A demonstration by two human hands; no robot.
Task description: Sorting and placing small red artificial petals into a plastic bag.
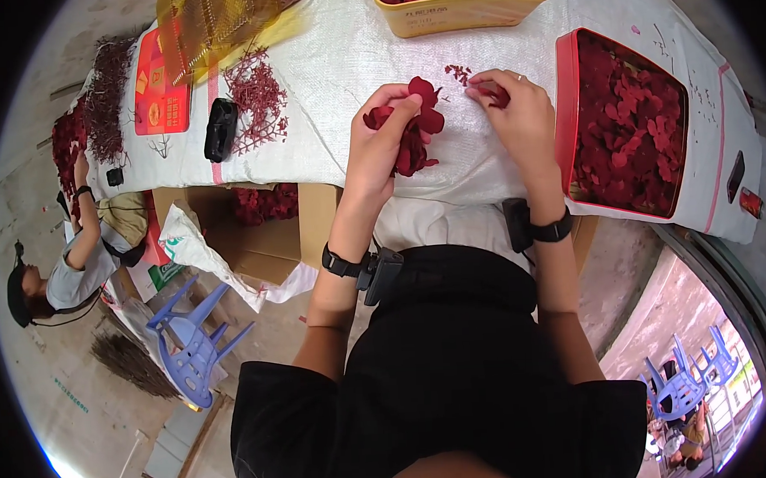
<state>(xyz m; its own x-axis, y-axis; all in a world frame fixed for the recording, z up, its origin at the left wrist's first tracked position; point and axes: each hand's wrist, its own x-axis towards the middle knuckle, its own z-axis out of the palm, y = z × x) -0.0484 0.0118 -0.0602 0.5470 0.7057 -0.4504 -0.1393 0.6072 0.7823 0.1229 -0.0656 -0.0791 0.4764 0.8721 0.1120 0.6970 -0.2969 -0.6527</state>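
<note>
2 hands hold red petals (thin, rounded) above woven sheeting.

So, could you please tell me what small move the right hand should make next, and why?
Probably the right hand should carry its dark red piece over to the red-sided tin: that tin stands close beside it and is filled with similar-looking pieces, while the left hand holds a bunch of dark red petals.
</note>
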